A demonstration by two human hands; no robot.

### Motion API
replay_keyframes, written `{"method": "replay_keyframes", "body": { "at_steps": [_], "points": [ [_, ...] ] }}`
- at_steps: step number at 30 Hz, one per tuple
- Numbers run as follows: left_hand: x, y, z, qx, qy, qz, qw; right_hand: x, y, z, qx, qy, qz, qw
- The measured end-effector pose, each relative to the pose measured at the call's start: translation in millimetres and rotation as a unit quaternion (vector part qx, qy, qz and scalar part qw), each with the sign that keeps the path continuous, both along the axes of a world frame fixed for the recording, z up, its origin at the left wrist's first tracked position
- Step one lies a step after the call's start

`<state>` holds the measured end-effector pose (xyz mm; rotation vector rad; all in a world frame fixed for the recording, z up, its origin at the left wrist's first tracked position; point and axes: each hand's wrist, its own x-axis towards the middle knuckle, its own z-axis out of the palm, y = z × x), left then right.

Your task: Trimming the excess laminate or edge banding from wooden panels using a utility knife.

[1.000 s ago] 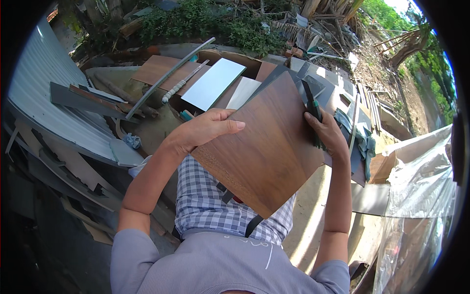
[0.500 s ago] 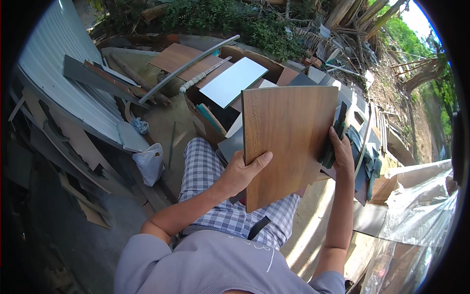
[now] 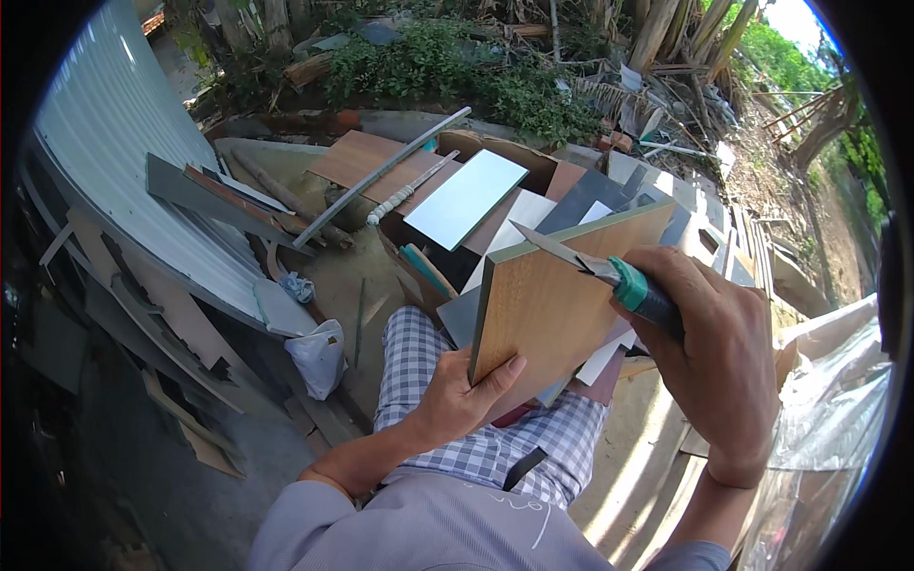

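A wood-grain board [image 3: 557, 309] stands tilted over my lap. My left hand [image 3: 457, 400] is closed on its lower left edge, with the thumb on the near face and the other fingers behind. In my right hand [image 3: 714, 357] is a knife [image 3: 636, 287] with a pointed metal blade and a dark handle bound in green tape. The blade lies along the board's top edge, its tip pointing left; whether it touches the edge I cannot tell.
Ahead lie a white panel [image 3: 466, 198], a long grey strip [image 3: 386, 176] and several board offcuts. A white bag [image 3: 317, 360] sits left of my knee, near a corrugated metal sheet [image 3: 143, 133]. Clear plastic sheeting [image 3: 824, 400] hangs at the right.
My right hand has come up from the board's right side toward its top edge, and the knife now shows plainly in it. The board has tipped, so its top edge shows.
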<state>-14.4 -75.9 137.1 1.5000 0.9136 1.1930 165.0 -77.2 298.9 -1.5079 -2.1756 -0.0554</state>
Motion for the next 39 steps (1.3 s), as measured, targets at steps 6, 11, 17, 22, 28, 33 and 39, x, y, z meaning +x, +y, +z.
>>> {"method": "replay_keyframes", "body": {
  "at_steps": [6,11,17,22,28,33,39],
  "points": [
    [-1.7,1.4,-0.6,0.016,0.019,-0.006,1.000,-4.1,-5.5,8.1,-0.047,-0.150,0.003,0.988],
    [0.5,0.7,1.2,0.048,0.014,0.003,0.999,4.4,-4.8,6.1,-0.040,-0.181,-0.029,0.982],
    [-1.1,0.5,-3.7,0.061,0.011,0.005,0.998,33.0,12.7,-6.0,-0.005,-0.222,-0.104,0.970],
    [-0.8,0.2,-7.1,0.051,-0.001,0.000,0.999,81.8,45.2,-22.2,-0.031,-0.250,-0.205,0.946],
    [-12.7,6.8,-10.7,-0.029,-0.010,0.030,0.999,160.1,80.4,-62.3,-0.084,-0.191,-0.209,0.955],
    [-34.7,36.8,-7.3,-0.175,-0.220,0.109,0.953,192.1,73.8,-120.6,-0.207,0.237,-0.230,0.921],
    [-37.2,96.4,-47.2,-0.312,-0.287,-0.010,0.906,129.9,8.0,-222.7,-0.252,0.644,-0.014,0.722]
  ]
}}
